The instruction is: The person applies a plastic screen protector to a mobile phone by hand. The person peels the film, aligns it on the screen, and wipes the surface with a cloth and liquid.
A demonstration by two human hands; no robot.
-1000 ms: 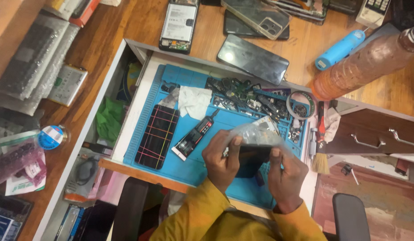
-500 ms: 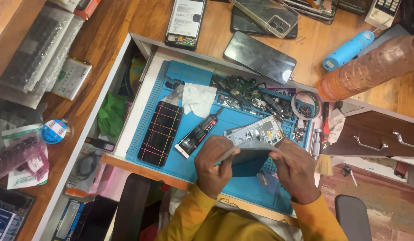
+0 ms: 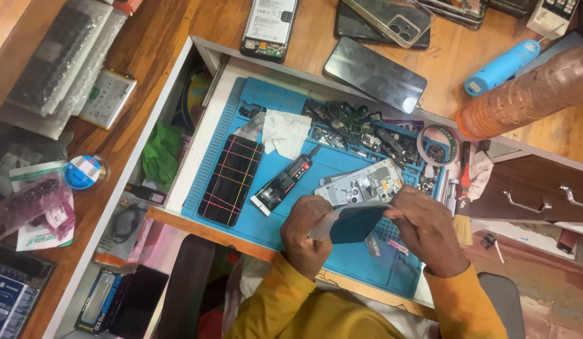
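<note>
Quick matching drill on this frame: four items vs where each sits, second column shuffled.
Items:
1. dark phone
2. banded phone
3. glue tube
4. blue bottle

Places:
A. on the wooden desk, top right, beside the orange bottle
B. flat on the left part of the blue mat, wrapped in coloured bands
C. held between the left hand and right hand
D. lying on the mat between the banded phone and the open phone frame

Pairs: 1-C, 2-B, 3-D, 4-A
</note>
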